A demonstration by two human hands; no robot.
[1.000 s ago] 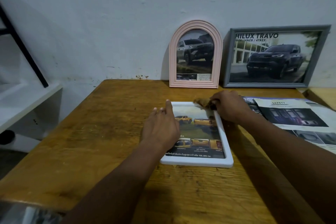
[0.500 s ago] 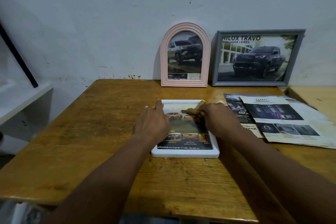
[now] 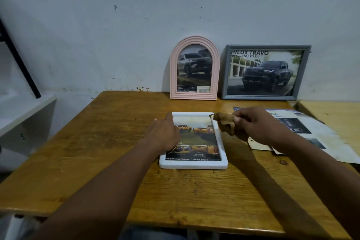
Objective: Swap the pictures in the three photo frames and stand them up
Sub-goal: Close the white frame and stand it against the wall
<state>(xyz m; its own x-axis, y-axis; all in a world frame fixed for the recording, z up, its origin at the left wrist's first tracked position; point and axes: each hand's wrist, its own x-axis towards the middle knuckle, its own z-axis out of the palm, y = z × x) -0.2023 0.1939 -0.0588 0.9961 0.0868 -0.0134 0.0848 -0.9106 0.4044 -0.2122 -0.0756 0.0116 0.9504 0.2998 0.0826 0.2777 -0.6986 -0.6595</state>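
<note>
Grain streaks the wooden desk (image 3: 97, 142); a white rounded-corner photo frame (image 3: 193, 164) lies flat at centre. The left hand (image 3: 165, 132), fingers straight, presses its left edge; the right hand (image 3: 255, 124) pinches a crumpled tan cloth (image 3: 224, 121) beside its upper right corner. A pink arched frame (image 3: 194, 40) and a grey rectangular frame (image 3: 266, 46) stand upright above.

We read "HILUX TRAVO" and, just under it, "PRERUNNER / 4TREX" in the grey frame (image 3: 266, 72), which stands at the far edge of the table (image 3: 97, 142) near its right corner. The white frame (image 3: 196, 140), lying mid-table, shows a bottom line of Thai script with "100,000". On the brochure (image 3: 296, 124) at the right edge we make out only "ETY".
</note>
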